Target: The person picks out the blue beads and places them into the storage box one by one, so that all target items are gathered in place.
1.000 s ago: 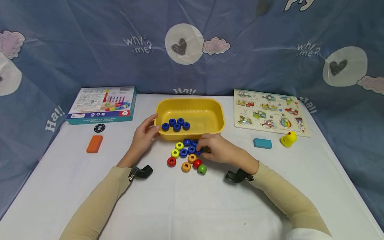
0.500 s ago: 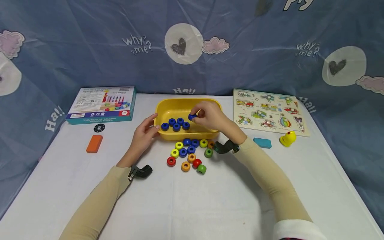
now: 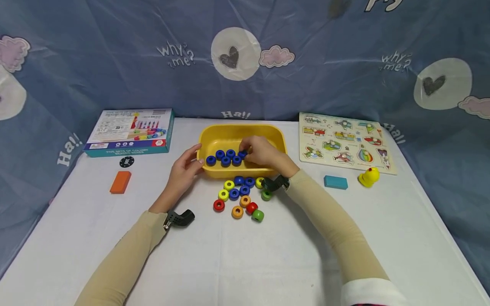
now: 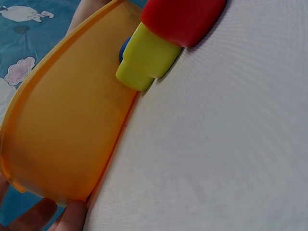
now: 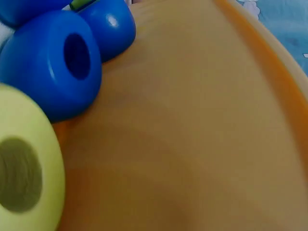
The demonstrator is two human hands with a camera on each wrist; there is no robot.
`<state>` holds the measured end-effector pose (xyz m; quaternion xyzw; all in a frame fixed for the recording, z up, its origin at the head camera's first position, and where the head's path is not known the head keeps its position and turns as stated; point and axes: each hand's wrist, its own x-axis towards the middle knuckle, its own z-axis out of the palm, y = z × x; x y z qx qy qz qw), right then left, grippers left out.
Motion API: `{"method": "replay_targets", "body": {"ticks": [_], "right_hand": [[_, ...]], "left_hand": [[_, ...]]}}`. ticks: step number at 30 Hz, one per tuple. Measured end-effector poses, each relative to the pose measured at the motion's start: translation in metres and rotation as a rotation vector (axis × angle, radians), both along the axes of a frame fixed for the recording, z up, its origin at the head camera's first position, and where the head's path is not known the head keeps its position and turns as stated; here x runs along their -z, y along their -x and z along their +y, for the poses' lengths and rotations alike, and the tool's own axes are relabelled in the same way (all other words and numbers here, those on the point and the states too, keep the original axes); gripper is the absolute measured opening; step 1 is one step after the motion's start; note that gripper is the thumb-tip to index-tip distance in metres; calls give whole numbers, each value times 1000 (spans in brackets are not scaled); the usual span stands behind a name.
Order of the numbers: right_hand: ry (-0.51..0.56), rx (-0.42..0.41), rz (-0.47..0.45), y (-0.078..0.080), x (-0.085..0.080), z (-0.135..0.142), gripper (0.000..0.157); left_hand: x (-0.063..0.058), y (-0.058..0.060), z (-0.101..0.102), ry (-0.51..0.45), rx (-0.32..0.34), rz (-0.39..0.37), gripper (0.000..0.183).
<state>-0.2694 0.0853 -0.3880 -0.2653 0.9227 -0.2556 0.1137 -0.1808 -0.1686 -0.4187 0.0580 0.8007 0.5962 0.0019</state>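
A yellow plastic tray (image 3: pixel 245 173) stands mid-table with several blue beads (image 3: pixel 226 161) inside, towards its left half. My left hand (image 3: pixel 183 173) rests against the tray's left end; the left wrist view shows its fingertips (image 4: pixel 72 216) on the outer wall. Over the tray, my right hand (image 3: pixel 262 152) pinches a blue bead (image 3: pixel 242 154) right beside the others there. In front of the tray lie loose beads: several blue, yellow beads (image 3: pixel 229 185), orange beads (image 3: pixel 237 212), red beads (image 3: pixel 219 205) and green beads (image 3: pixel 258 216). My right fingers are out of the right wrist view.
Back left is a boxed bead set (image 3: pixel 130 132), with a black round chip (image 3: pixel 126 162) and an orange block (image 3: pixel 120 182) before it. On the right are a picture puzzle board (image 3: pixel 344 142), a teal block (image 3: pixel 335 182) and a yellow toy duck (image 3: pixel 369 177).
My right hand has picked a blue bead out of the loose group, carried it over the tray, then moved it left and down beside the other blue beads. My left hand stays put.
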Motion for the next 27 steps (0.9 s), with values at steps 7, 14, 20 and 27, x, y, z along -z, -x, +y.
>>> {"method": "replay_targets", "body": {"ticks": [7,14,20,27], "right_hand": [[79,-7,70,-8,-6,6,22],[243,-143,289,-56,-31,10,12],[197,-334,242,-95,-25,4,11],[30,-300,160,-105,-1,-5,16]], "left_hand": [[-12,-7,4,0,2,-5,51],[-14,-7,3,13,-2,-8,51],[-10,-4,0,9,9,14,51],[15,9,-4,-3,-4,5,52]]}}
